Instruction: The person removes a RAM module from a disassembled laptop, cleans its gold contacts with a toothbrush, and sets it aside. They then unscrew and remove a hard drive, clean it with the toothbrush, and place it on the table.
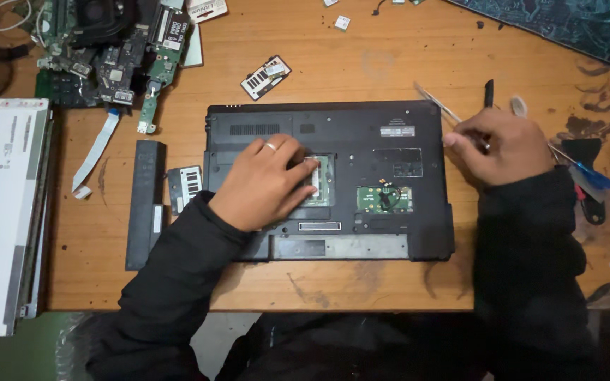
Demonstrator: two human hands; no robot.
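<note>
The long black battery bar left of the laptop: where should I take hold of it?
Grip the black battery bar across its narrow width, near the middle, coming from directly above. It lies flat on the wooden table, long axis running away from you, both long edges mostly free; only the small vented cover sits close on its right.

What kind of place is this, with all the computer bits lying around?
Probably a computer repair bench. A black laptop lies upside down on the wooden table with covers off, the left hand on a green memory board. Loose green circuit boards are piled at the corner.
</note>
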